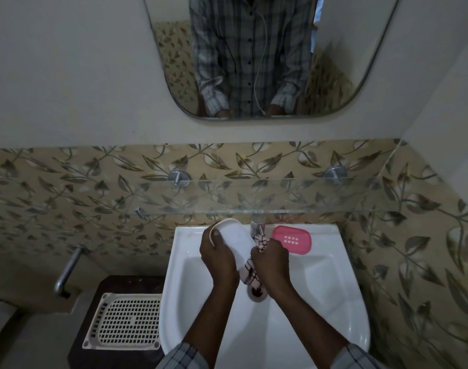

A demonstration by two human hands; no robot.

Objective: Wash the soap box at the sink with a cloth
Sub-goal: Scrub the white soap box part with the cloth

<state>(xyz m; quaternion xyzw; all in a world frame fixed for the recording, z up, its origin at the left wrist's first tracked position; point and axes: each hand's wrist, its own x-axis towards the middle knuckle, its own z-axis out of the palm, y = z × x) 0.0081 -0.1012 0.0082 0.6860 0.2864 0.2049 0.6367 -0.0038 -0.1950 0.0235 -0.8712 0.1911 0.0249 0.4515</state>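
Two hands meet over the white sink [320, 278]. The left hand [219, 258] grips the white soap box piece [234, 239], thumb hooked over its rim, holding it tilted above the basin just left of the tap [257, 226]. The right hand [271, 261] has its fingers [276, 246] curled round a patterned cloth [250, 271], which touches the piece's lower end. A pink soap box tray [292, 239] lies on the sink's back rim, right of the tap.

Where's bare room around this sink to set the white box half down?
Free: the basin floor right of the right hand, below the pink soap tray; the glass shelf above the tap; the sink ledge's back-left corner. Crowded: basin centre, where the left hand grips the white soap box and the cloth hangs over the drain.
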